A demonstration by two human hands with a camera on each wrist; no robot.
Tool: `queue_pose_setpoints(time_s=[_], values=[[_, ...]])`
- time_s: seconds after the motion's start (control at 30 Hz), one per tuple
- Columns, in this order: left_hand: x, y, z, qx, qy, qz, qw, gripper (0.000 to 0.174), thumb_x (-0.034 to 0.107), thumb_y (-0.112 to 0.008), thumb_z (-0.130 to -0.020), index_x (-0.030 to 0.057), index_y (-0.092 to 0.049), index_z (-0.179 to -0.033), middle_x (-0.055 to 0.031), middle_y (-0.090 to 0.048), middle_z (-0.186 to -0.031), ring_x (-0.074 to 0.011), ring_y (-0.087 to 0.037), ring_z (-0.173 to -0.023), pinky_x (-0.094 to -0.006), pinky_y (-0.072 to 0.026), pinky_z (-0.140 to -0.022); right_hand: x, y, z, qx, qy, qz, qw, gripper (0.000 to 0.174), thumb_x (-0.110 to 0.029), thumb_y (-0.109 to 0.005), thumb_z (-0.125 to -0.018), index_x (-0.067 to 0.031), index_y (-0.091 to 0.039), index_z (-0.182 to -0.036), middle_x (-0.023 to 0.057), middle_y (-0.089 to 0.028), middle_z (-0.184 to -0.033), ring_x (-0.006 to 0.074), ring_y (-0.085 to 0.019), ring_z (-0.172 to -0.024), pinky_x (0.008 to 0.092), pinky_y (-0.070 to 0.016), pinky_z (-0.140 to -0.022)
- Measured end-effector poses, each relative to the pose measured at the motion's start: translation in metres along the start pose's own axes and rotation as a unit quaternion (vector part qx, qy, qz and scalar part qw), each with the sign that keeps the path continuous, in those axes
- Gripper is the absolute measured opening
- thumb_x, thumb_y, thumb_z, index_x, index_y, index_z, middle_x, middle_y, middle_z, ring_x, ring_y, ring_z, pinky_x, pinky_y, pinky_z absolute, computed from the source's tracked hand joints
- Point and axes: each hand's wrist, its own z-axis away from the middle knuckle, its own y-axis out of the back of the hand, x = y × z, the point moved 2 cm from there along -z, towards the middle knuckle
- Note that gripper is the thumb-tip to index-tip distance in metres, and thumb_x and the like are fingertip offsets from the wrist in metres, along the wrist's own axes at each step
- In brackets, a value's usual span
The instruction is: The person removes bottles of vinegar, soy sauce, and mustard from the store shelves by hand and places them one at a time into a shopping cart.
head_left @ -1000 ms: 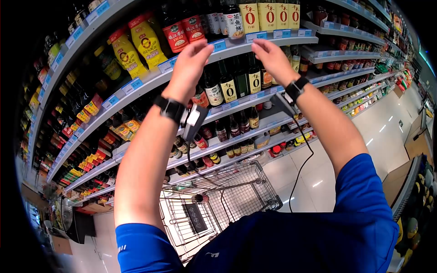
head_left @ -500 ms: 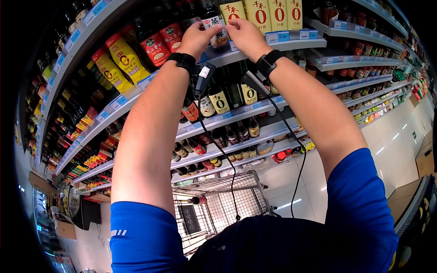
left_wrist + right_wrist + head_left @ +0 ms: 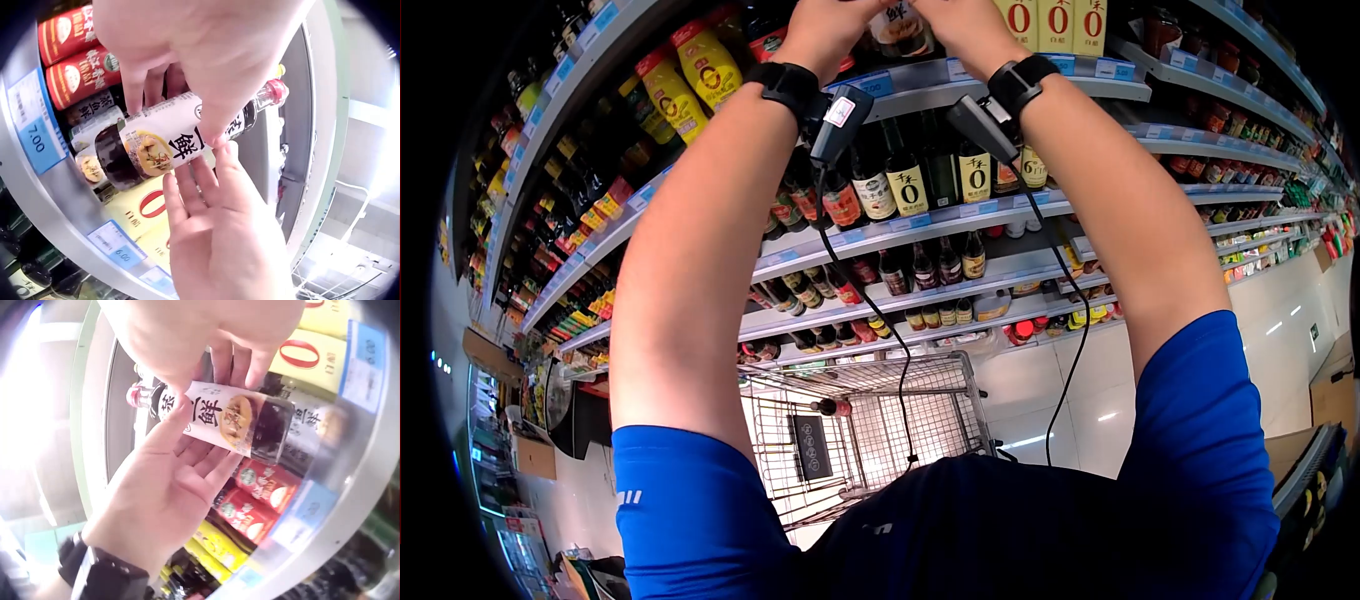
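Observation:
A dark sauce bottle (image 3: 153, 147) with a white label, a food picture and a red cap is between my two hands at the front of the shelf. My left hand (image 3: 825, 35) holds one side of it, thumb on the label and fingers behind. From the other side my right hand (image 3: 970, 35) grips it the same way, as the right wrist view also shows. The thumbs meet over the label. Similar white-labelled bottles (image 3: 94, 140) stand behind it, flanked by red-labelled bottles (image 3: 84, 75) and yellow cartons (image 3: 309, 359). The head view cuts off the bottle's top.
A shelf edge (image 3: 900, 95) with price tags runs below the hands, and lower shelves carry more bottles. Underneath stands a wire shopping cart (image 3: 920, 375) with a bottle (image 3: 830, 407) in it. Cables (image 3: 870, 300) hang from both wrist cameras.
Both hands have moved forward from in front of the shelf to the white-labelled sauce bottle and taken hold of it. The head view has shifted, so the shelf row sits higher in it.

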Motion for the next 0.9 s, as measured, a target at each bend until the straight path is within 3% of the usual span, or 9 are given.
queue_pose_setpoints(time_s=[0.27,0.43,0.53,0.57,0.6,0.7,0.73,0.77,0.9], values=[[0.056,0.07,0.077,0.011,0.003,-0.05,0.999,0.044,0.016,-0.073,-0.087,-0.0049,-0.05,-0.117,-0.0132,-0.064,-0.109,-0.0147,-0.062,-0.096,-0.0284,-0.0511,-0.082,-0.046,-0.062,0.016,-0.074,-0.043,-0.212,0.974,0.044,-0.017,-0.061,-0.096,0.0036,-0.049,-0.134,0.011,-0.063,-0.115,0.0141,-0.059,-0.102,0.026,-0.0482,-0.087],[0.017,0.126,0.157,-0.019,0.066,-0.101,0.992,0.03,0.007,-0.071,-0.086,-0.0017,-0.06,-0.112,-0.0075,-0.068,-0.101,-0.0108,-0.062,-0.09,-0.0261,-0.0498,-0.08,-0.046,-0.134,0.089,-0.209,-0.086,-0.216,0.95,0.045,-0.008,-0.06,-0.095,0.0028,-0.047,-0.136,0.009,-0.061,-0.121,0.0135,-0.058,-0.106,0.0264,-0.0475,-0.091],[-0.058,0.173,0.228,-0.02,0.134,-0.102,0.985,0.038,0.018,-0.075,-0.085,0.0005,-0.059,-0.115,-0.0061,-0.067,-0.101,-0.0111,-0.062,-0.088,-0.0254,-0.0508,-0.076,-0.03,-0.191,0.155,-0.298,-0.145,-0.289,0.898,0.044,-0.005,-0.06,-0.094,0.0011,-0.049,-0.136,0.0084,-0.062,-0.122,0.0119,-0.058,-0.108,0.0256,-0.0478,-0.091],[-0.09,0.181,0.254,0.022,0.076,-0.064,0.995,0.039,0.012,-0.076,-0.082,0.002,-0.058,-0.116,-0.0035,-0.067,-0.095,-0.0076,-0.06,-0.08,-0.0246,-0.05,-0.069,-0.015,-0.212,0.184,-0.298,-0.117,-0.247,0.915,0.043,-0.008,-0.06,-0.093,0.0014,-0.05,-0.134,0.0106,-0.065,-0.117,0.0155,-0.062,-0.104,0.0274,-0.0496,-0.089],[-0.097,0.187,0.286,0.028,0.151,-0.093,0.984,0.04,0.009,-0.076,-0.081,0.002,-0.058,-0.116,-0.0027,-0.065,-0.093,-0.0069,-0.058,-0.08,-0.0238,-0.0491,-0.068,0.0,-0.232,0.212,-0.295,-0.086,-0.204,0.929,0.042,-0.012,-0.061,-0.093,0.0017,-0.051,-0.132,0.0128,-0.068,-0.112,0.019,-0.065,-0.101,0.0293,-0.0514,-0.087],[-0.155,0.202,0.38,0.085,0.263,-0.152,0.949,0.051,0.009,-0.079,-0.076,-0.0002,-0.054,-0.12,-0.0072,-0.066,-0.1,-0.0129,-0.061,-0.091,-0.0266,-0.0504,-0.079,0.016,-0.283,0.309,-0.365,-0.26,-0.298,0.843,0.049,-0.003,-0.061,-0.092,0.0012,-0.043,-0.138,0.0149,-0.057,-0.128,0.0187,-0.056,-0.118,0.0286,-0.0451,-0.1],[-0.18,0.204,0.416,0.093,0.288,-0.156,0.94,0.058,0.01,-0.081,-0.073,-0.0012,-0.052,-0.122,-0.0111,-0.067,-0.104,-0.0175,-0.064,-0.096,-0.0302,-0.0514,-0.084,0.035,-0.303,0.346,-0.38,-0.233,-0.285,0.849,0.048,-0.003,-0.059,-0.093,0.0023,-0.043,-0.137,0.0149,-0.058,-0.127,0.0201,-0.055,-0.119,0.0299,-0.0448,-0.101],[-0.21,0.204,0.454,0.111,0.312,-0.12,0.936,0.059,0.01,-0.081,-0.073,-0.0016,-0.051,-0.123,-0.0117,-0.067,-0.104,-0.0185,-0.064,-0.096,-0.0305,-0.0514,-0.085,0.039,-0.314,0.378,-0.403,-0.332,-0.341,0.781,0.048,-0.004,-0.06,-0.092,0.0025,-0.044,-0.136,0.0152,-0.058,-0.127,0.0224,-0.056,-0.12,0.0319,-0.0447,-0.101],[-0.275,0.188,0.572,0.138,0.426,-0.092,0.889,0.058,0.009,-0.08,-0.073,0.0,-0.05,-0.122,-0.0132,-0.067,-0.102,-0.0231,-0.065,-0.095,-0.0324,-0.0511,-0.082,0.082,-0.354,0.524,-0.421,-0.323,-0.282,0.799,0.051,-0.005,-0.063,-0.089,0.0001,-0.045,-0.136,0.0161,-0.059,-0.127,0.0219,-0.059,-0.116,0.032,-0.0453,-0.098]])
